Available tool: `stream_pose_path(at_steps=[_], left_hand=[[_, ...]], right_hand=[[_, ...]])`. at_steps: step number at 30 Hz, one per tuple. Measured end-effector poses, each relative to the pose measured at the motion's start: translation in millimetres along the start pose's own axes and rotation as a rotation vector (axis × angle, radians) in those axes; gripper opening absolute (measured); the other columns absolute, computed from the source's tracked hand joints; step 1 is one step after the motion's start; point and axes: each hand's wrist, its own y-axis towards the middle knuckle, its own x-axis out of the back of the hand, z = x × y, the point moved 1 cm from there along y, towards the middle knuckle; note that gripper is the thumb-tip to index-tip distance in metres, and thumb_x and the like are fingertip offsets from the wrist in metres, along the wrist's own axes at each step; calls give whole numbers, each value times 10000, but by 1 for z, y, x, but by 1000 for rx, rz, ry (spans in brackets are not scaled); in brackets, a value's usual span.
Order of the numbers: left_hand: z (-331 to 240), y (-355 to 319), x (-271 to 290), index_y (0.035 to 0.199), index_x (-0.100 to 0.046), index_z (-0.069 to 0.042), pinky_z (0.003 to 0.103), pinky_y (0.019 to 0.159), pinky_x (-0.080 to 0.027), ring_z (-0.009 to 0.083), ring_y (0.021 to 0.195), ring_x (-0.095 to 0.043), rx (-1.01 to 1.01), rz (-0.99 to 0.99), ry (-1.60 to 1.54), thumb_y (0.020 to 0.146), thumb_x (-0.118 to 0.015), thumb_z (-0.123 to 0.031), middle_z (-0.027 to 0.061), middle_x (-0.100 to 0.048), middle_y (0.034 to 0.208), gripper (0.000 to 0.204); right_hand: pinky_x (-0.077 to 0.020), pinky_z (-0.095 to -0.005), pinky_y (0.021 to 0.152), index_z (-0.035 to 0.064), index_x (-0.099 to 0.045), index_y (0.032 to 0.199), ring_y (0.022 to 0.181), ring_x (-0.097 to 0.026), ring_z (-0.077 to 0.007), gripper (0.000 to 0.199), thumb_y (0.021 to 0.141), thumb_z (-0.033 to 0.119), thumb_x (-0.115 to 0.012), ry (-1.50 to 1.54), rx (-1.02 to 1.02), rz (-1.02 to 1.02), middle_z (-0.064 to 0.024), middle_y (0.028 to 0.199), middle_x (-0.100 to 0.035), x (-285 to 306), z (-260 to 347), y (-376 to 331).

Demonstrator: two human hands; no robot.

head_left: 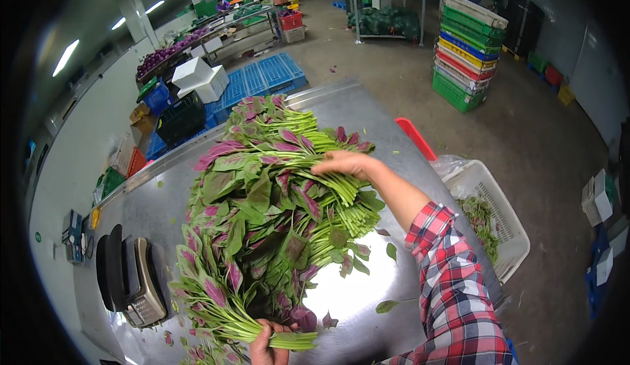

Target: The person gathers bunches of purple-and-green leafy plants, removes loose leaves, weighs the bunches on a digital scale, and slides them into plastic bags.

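A large heap of red amaranth greens (262,201), with green and purple leaves and pale green stems, lies across the steel table. At the near edge of the heap my left hand (270,344) is closed round the stems of a separate amaranth bunch (226,312), its leaves pointing away to the left. My right hand (344,163) reaches over the far part of the heap. Its fingers are curled on the stems there, with the fingertips partly hidden among them. Loose leaves (387,306) lie on the metal beside the heap.
A kitchen scale (141,293) stands on the steel table (367,112) at left. Right of the table sits a white plastic crate (508,234) with some greens inside. Stacked coloured crates (466,53) stand farther back. Blue pallets (262,76) and white foam boxes (200,79) lie beyond the table.
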Motion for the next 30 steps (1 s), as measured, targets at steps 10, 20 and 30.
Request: stream_pose_path(at_steps=[10,20,30], left_hand=[[-22,-38,17,914,-513,-85,411,884,-407,203,767,-522,-325,-9,198,846,-620,-200,61,-538,766,171],[7,-45,102,809,-530,-24,475,900,-421,238,774,-530,86,-152,-393,839,-546,-193,80,-542,761,173],[7,-75,144,1115,-478,-28,400,798,-464,280,868,-575,-99,-92,-292,887,-527,-112,117,-558,907,248]], right_hand=[[-483,-409,808,7,-526,1141,945,-600,-343,614,606,228,-732,-579,232,-379,-216,1023,-621,-30,26,-30],[-523,-337,588,-46,-561,1049,677,-624,-229,501,588,21,-747,-296,-118,-240,-145,866,-642,-31,19,-27],[-493,-323,554,-54,-437,1127,582,-596,-179,442,717,25,-582,-326,550,-410,-142,798,-611,-208,204,-181]])
